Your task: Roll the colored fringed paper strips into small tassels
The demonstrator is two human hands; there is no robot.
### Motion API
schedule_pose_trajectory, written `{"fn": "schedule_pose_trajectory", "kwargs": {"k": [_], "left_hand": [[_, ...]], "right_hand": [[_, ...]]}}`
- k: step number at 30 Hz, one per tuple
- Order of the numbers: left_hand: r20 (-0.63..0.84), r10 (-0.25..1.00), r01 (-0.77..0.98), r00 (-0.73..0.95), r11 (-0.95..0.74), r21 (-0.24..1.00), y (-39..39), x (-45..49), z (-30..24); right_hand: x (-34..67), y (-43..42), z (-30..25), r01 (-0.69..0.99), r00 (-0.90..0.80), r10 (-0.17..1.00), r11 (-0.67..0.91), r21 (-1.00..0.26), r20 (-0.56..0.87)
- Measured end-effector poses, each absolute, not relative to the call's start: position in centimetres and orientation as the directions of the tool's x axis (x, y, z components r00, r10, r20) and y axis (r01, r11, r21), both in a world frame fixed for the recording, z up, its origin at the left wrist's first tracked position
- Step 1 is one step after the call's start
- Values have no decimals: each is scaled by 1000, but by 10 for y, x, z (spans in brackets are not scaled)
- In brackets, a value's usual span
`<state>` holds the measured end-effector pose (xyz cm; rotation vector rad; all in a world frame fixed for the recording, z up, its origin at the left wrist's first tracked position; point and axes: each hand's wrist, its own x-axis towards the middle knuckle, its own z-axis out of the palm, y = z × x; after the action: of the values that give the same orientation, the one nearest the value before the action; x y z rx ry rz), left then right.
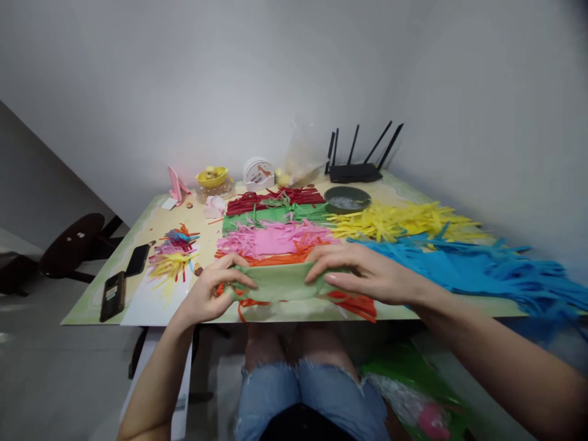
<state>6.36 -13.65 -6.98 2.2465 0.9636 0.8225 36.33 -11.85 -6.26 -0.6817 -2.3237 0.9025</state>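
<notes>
Between my two hands a strip of light green paper or thin fabric (pixel 278 282) is stretched level above the table's front edge. My left hand (pixel 218 285) pinches its left end between thumb and fingers. On the other end, my right hand (pixel 351 269) has its thumb and fingers closed. Under and behind the strip lie orange fringed strips (pixel 358 304). Farther back are pink fringed strips (pixel 273 239), then green ones (pixel 243 220) and dark red ones (pixel 243 203). To the right, yellow fringe (pixel 399 220) and blue fringe (pixel 463 269) spread over the table.
A dark bowl (pixel 348 200) and a black router (pixel 356 173) stand at the back. At the left lie two phones (pixel 137 260) and a heap of coloured scraps (pixel 174 251). A yellow fruit bowl (pixel 212 177) is by the wall. A green bag (pixel 413 380) sits below, right of my legs.
</notes>
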Motion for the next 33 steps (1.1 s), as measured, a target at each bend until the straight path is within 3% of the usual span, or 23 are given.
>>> {"fn": "schedule_pose_trajectory", "kwargs": {"k": [4, 7, 11, 16, 20, 25, 27, 30, 33], "left_hand": [[164, 679, 402, 716, -592, 698, -137, 52, -55], [163, 652, 361, 741, -591, 722, -134, 57, -45], [174, 769, 489, 615, -545, 681, -124, 90, -55], [103, 676, 424, 730, -566, 707, -105, 111, -67], [166, 595, 308, 786, -610, 730, -98, 116, -61], [132, 667, 464, 733, -633, 620, -101, 131, -65], [116, 708, 505, 697, -599, 622, -101, 131, -67], [98, 734, 539, 672, -576, 615, -99, 123, -64], [32, 730, 621, 682, -602, 502, -98, 120, -56]], "right_hand": [[355, -121, -65, 414, -624, 715, 644, -643, 315], [348, -125, -67, 491, -602, 726, 665, -562, 333], [344, -133, -65, 483, -639, 679, 719, -499, 361], [352, -140, -56, 425, -738, 573, 805, -415, 356], [358, -143, -49, 447, -798, 491, 871, -204, 349], [363, -147, -45, 485, -812, 414, 870, 83, 411], [370, -150, -44, 526, -798, 447, 844, 104, 405], [385, -152, -44, 624, -727, 572, 781, 18, 379], [389, -150, -40, 697, -621, 654, 713, -76, 432]]}}
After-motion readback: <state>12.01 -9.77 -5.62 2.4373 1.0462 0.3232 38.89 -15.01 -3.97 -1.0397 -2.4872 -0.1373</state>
